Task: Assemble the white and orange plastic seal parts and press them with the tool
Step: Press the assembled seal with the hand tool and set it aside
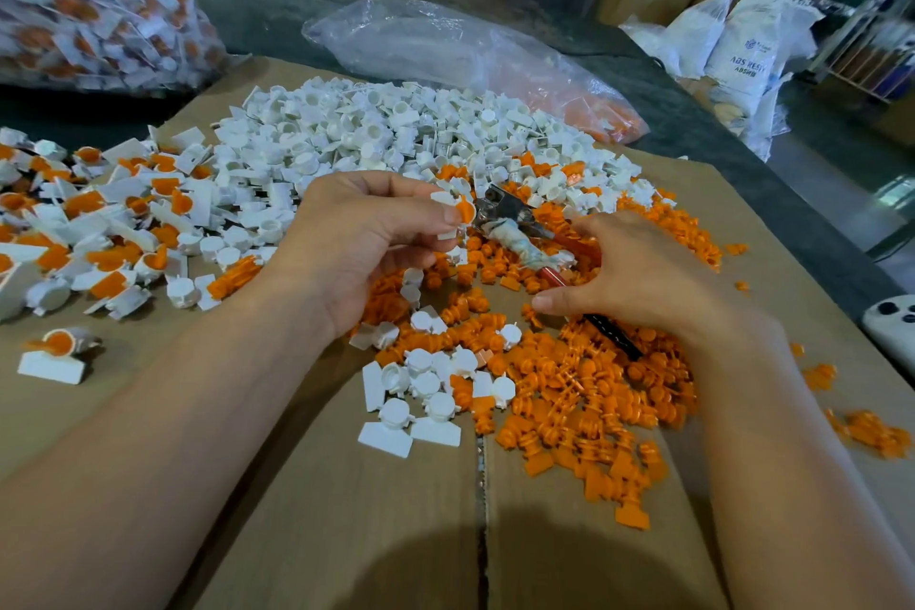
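Hands sit close together: the left hand [366, 238] pinches a white and orange seal [458, 213] between thumb and fingertips, just beside the metal head of the tool [510, 223]. The right hand [638, 277] curls around the tool's red handles above the heap of orange parts [584, 391]. White parts [376, 129] are piled farther back on the cardboard-covered bench [346, 510], and finished seals [99, 213] lie to the left.
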Action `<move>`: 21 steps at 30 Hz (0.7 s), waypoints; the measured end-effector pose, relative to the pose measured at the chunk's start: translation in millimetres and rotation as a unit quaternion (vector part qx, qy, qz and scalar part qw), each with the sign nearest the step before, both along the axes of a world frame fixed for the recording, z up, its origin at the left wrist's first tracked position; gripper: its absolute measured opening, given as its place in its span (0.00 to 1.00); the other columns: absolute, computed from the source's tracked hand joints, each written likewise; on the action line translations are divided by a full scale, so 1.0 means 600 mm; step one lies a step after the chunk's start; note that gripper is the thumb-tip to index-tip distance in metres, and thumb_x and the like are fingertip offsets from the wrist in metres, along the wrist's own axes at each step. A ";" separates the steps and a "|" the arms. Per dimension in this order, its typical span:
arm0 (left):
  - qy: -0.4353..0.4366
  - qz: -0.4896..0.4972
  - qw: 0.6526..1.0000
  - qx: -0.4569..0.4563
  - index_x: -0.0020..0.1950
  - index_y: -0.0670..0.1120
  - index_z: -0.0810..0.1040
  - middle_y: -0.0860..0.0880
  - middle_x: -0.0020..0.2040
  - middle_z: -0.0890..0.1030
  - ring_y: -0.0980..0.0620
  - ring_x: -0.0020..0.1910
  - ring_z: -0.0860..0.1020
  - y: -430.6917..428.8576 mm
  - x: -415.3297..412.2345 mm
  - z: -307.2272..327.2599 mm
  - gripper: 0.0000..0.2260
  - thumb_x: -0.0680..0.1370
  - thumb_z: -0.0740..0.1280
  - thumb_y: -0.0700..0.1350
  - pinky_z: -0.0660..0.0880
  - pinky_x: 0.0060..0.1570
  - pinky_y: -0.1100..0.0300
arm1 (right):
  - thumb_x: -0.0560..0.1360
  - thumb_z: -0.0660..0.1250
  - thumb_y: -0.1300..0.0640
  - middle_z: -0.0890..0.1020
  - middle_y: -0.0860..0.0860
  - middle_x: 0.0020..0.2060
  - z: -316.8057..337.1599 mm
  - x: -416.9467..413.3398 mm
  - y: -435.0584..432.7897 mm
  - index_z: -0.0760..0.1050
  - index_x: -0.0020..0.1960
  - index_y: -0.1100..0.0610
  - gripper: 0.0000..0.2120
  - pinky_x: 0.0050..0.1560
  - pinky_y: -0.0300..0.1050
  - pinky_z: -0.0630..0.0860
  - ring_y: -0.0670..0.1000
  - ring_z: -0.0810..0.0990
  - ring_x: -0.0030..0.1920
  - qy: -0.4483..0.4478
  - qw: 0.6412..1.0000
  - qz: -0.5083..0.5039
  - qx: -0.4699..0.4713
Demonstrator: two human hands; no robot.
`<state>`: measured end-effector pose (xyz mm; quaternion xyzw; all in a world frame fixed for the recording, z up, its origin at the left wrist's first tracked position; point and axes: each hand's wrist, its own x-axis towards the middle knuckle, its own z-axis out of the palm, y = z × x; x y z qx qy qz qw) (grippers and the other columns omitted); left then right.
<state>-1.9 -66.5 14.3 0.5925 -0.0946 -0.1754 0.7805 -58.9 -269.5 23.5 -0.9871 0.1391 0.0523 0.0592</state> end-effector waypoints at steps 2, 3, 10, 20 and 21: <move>-0.003 -0.001 1.000 0.001 0.36 0.41 0.77 0.49 0.26 0.79 0.55 0.24 0.78 -0.001 0.000 0.000 0.11 0.55 0.71 0.39 0.73 0.25 0.68 | 0.62 0.67 0.32 0.58 0.51 0.73 -0.003 0.002 0.002 0.55 0.74 0.53 0.49 0.66 0.50 0.62 0.54 0.58 0.71 0.011 1.000 0.004 -0.012; -0.004 -0.001 1.000 0.002 0.36 0.41 0.77 0.49 0.26 0.80 0.55 0.24 0.78 -0.001 0.000 -0.001 0.11 0.55 0.71 0.39 0.73 0.25 0.68 | 0.62 0.67 0.32 0.58 0.50 0.73 -0.004 0.002 0.002 0.56 0.74 0.54 0.48 0.65 0.49 0.62 0.54 0.59 0.71 0.013 1.000 0.006 -0.014; -0.003 0.001 1.000 -0.002 0.33 0.42 0.78 0.48 0.26 0.80 0.54 0.24 0.78 0.001 0.001 -0.002 0.08 0.55 0.72 0.38 0.74 0.25 0.68 | 0.63 0.71 0.37 0.72 0.53 0.62 -0.004 0.002 -0.002 0.72 0.61 0.55 0.34 0.45 0.43 0.64 0.50 0.69 0.54 -0.050 0.999 -0.018 0.002; -0.004 0.000 1.000 -0.003 0.35 0.42 0.78 0.49 0.26 0.80 0.55 0.25 0.78 0.002 0.004 -0.006 0.10 0.56 0.72 0.39 0.73 0.25 0.68 | 0.64 0.70 0.46 0.79 0.52 0.55 0.004 -0.001 0.010 0.73 0.64 0.54 0.30 0.40 0.41 0.64 0.49 0.73 0.50 -0.152 0.988 -0.026 -0.028; -0.003 0.001 1.000 -0.004 0.35 0.42 0.77 0.49 0.26 0.80 0.55 0.25 0.78 0.002 0.005 -0.006 0.10 0.56 0.72 0.39 0.73 0.24 0.68 | 0.64 0.70 0.47 0.79 0.52 0.55 0.005 -0.001 0.011 0.72 0.64 0.54 0.30 0.41 0.41 0.65 0.50 0.74 0.52 -0.149 0.988 -0.025 -0.024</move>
